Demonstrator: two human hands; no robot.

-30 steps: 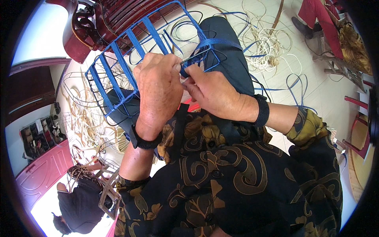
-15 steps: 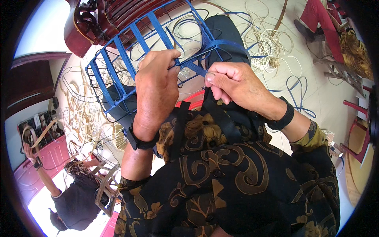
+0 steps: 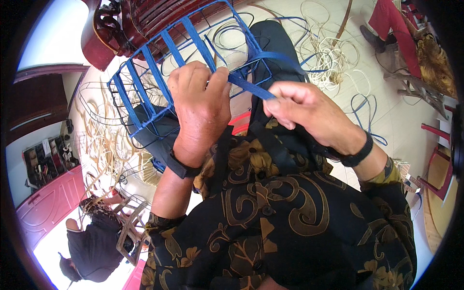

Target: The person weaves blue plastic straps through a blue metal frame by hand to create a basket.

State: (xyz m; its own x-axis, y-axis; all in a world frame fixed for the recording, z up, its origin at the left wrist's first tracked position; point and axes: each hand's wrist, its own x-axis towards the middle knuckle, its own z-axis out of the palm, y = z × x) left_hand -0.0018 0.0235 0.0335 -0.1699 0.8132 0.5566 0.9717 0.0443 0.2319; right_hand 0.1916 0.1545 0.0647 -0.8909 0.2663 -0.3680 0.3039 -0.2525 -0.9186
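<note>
A wire frame (image 3: pixel 143 50), its bars wrapped with flat blue strips, lies across my lap. My left hand (image 3: pixel 200 99) is closed over its near edge, the curled fingers hiding what lies under them. From beside those fingers a blue strip (image 3: pixel 249 87) runs out taut toward the right. My right hand (image 3: pixel 302 105) pinches this strip between thumb and fingers, clear of the frame. Another length of blue strip (image 3: pixel 280 57) loops over my dark trouser leg (image 3: pixel 275 36) near the frame's right corner.
Pale loose strands (image 3: pixel 328 63) lie tangled on the floor at upper right, with more pale strips (image 3: pixel 99 121) at left. A dark red carved wooden seat (image 3: pixel 99 46) stands beyond the frame. Another person (image 3: pixel 99 246) sits at lower left beside a wooden stool (image 3: pixel 129 234).
My right hand has moved right, drawing out a longer stretch of blue strip. My left hand has shifted slightly right. The other person's raised arm has dropped from sight.
</note>
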